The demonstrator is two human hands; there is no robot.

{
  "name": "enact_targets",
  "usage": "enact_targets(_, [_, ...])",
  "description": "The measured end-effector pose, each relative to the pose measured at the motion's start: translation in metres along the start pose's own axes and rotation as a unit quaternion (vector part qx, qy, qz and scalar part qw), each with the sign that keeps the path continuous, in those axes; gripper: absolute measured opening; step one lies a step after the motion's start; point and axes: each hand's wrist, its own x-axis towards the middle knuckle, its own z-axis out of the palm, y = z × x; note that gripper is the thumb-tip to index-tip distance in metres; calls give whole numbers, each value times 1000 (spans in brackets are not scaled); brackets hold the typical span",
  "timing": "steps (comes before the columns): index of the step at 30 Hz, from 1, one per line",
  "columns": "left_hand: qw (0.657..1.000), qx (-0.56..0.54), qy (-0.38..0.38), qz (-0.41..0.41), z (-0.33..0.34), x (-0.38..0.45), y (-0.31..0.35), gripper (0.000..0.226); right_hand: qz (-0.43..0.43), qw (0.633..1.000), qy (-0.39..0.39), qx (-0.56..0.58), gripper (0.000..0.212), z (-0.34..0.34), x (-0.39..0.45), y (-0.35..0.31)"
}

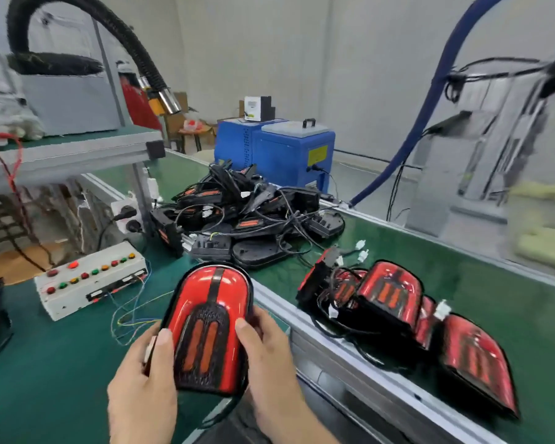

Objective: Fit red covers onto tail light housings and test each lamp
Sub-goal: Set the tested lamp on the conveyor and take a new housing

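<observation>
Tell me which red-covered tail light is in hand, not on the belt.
The red-covered tail light at front centre, gripped by the left hand and right hand with thumbs on its face. The other finished lamps lie on the green conveyor belt to its right.

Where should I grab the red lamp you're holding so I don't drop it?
Probably like both hands do now: take the tail light by its two long side edges near the wide lower end, left hand and right hand coming from opposite sides, thumbs on top. The red cover is smooth and domed, so the edges likely give the fingers better hold.
</observation>
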Motion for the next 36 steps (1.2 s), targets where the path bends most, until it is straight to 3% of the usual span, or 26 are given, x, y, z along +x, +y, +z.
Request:
enact_targets(6, [979,-34,-190,71,79,-41,55,16,-77,987,136,47,22,-86,-13,-55])
enact_targets(12, [900,-15,-416,130,172,-79,110,32,-92,945,298,102,24,-191,-27,-98])
enact_targets(16, [846,29,-520,117,228,-112,119,24,-64,921,371,104,24,-255,-28,-105])
enact_targets(19, [836,71,-537,91,254,-128,118,56,-26,910,402,99,24,-285,-22,-102])
enact_targets(23, [841,93,-528,75,268,-128,110,48,21,906,418,69,23,-307,-11,-88])
enact_targets(31, [803,261,-487,222,268,-125,100,39,40,896,433,-86,29,-315,0,-62])
enact_targets(36, [807,234,-490,230,266,-126,92,40,32,887,443,-125,29,-319,-1,-54])
